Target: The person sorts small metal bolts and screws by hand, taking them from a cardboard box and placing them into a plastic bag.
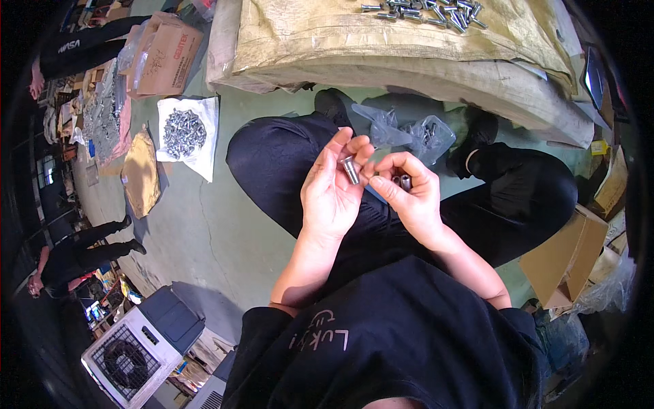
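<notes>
Over my lap, my left hand (333,193) has its palm turned up and its fingers curled around a short, shiny metal sleeve (351,170) with a wider rim at one end. Close beside it, the thumb and index finger of my right hand (415,199) come together near the left fingertips. A few similar metal sleeves (405,182) sit within the curled fingers of my right hand, with dark hollow ends showing. How many are there is partly hidden by the fingers.
A cloth-covered table (409,75) ahead bears loose metal pieces (436,12). Clear plastic bags (429,136) lie on the floor between my feet. Leftward are a white sheet with metal pieces (184,133), a cardboard box (163,54) and a fan unit (126,358). Two people stand farther left.
</notes>
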`<state>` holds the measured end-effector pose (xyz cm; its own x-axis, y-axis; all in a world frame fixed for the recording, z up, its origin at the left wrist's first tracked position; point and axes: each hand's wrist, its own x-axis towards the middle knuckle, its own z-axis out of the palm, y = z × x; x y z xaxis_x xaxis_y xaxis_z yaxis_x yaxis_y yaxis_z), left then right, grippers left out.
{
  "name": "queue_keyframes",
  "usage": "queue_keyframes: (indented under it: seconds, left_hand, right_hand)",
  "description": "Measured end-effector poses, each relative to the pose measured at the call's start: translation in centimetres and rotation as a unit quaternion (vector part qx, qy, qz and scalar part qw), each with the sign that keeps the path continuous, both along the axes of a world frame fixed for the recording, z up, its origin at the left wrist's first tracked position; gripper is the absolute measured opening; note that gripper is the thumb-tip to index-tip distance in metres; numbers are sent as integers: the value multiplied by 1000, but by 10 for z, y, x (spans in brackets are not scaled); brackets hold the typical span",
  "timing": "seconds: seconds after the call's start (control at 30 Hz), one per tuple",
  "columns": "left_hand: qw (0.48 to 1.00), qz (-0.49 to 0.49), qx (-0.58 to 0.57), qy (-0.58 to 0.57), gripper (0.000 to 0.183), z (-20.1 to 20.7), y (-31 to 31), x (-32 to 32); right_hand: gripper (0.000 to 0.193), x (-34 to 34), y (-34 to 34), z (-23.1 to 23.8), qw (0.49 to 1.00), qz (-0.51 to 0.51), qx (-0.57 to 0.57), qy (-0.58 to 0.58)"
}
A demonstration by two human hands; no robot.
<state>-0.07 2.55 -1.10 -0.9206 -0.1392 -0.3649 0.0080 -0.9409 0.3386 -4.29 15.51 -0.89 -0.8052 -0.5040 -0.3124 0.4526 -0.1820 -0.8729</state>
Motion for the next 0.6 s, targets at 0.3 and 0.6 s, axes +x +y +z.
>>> queue_keyframes:
  seconds: [0.3, 0.6]
  left_hand:
    - [994, 48, -103, -5, 30, 7, 11, -2]
    - [962, 36, -267, -54, 26, 11, 10, 4]
  right_hand:
    - [22, 5, -13, -6, 936, -29, 148, 317]
    - [16, 0, -4, -8, 987, -37, 61, 147]
